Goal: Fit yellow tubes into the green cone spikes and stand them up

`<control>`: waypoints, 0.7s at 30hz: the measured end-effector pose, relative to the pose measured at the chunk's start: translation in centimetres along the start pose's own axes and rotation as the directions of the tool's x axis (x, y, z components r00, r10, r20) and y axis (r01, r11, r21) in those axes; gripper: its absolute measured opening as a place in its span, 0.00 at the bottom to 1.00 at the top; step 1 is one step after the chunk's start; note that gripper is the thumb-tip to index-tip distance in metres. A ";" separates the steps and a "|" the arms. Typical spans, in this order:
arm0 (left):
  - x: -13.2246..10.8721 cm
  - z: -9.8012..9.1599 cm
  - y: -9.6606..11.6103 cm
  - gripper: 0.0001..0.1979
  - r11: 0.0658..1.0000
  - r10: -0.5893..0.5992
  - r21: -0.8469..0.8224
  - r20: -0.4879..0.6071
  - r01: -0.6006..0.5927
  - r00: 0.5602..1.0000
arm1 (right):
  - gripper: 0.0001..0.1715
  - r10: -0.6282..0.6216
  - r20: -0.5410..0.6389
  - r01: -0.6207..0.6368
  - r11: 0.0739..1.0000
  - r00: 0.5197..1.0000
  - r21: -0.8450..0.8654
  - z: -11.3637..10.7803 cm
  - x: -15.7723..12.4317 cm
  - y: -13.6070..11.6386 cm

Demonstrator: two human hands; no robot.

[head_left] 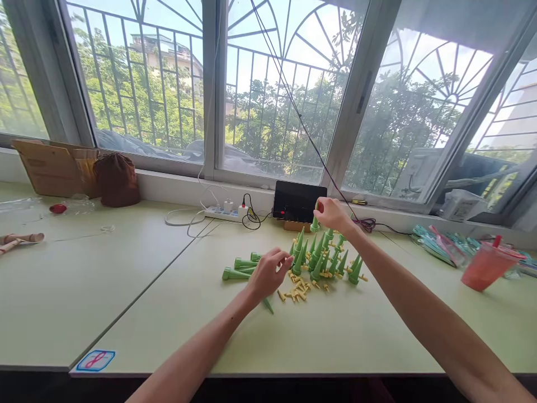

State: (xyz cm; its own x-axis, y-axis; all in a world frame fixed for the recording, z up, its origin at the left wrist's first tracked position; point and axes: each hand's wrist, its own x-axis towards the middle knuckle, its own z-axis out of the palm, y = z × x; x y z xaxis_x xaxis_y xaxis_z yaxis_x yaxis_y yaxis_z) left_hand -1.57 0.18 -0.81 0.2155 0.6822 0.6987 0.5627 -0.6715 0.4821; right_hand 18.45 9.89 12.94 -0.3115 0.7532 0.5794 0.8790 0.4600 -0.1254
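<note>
My right hand [333,214] pinches the upper, pointed end of a green plastic spike [314,225], base down, at the back of a group of similar spikes. Many of those green spikes [318,252] stand point up, with small yellow valve-like pieces at their bases. My left hand [268,273] hovers over the front left of the group, fingers loosely bent and a little apart, with nothing visible in them. Beside and partly behind it lie several loose green spikes [235,273] on their sides. Loose yellow pieces [297,292] lie in a small pile right of my left hand.
On the pale table [168,319], a black tablet [298,200] leans at the back near a power strip [226,212] with cables. A red cup [490,266] and plastic packets [440,244] are at right. A cardboard box [52,168] and brown bag [116,180] stand at left.
</note>
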 end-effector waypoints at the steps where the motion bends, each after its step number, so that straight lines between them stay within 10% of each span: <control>1: 0.0 0.0 0.0 0.15 1.000 -0.001 0.001 -0.001 0.001 1.000 | 0.05 0.004 0.021 -0.004 1.000 1.000 -0.003 0.4 0.1 0.1; 21: 0.0 0.2 0.0 0.14 1.000 0.001 0.018 0.007 -0.001 1.000 | 0.07 0.002 0.203 -0.032 0.989 0.979 0.145 1.9 -0.4 0.7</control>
State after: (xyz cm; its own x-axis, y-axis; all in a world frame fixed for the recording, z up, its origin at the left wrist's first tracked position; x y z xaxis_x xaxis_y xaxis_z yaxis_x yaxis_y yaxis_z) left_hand -1.47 0.27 -0.89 0.2214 0.6835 0.6956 0.5764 -0.6671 0.4720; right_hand 18.44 10.84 11.08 -0.3767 0.8338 0.4036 0.8271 0.4989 -0.2589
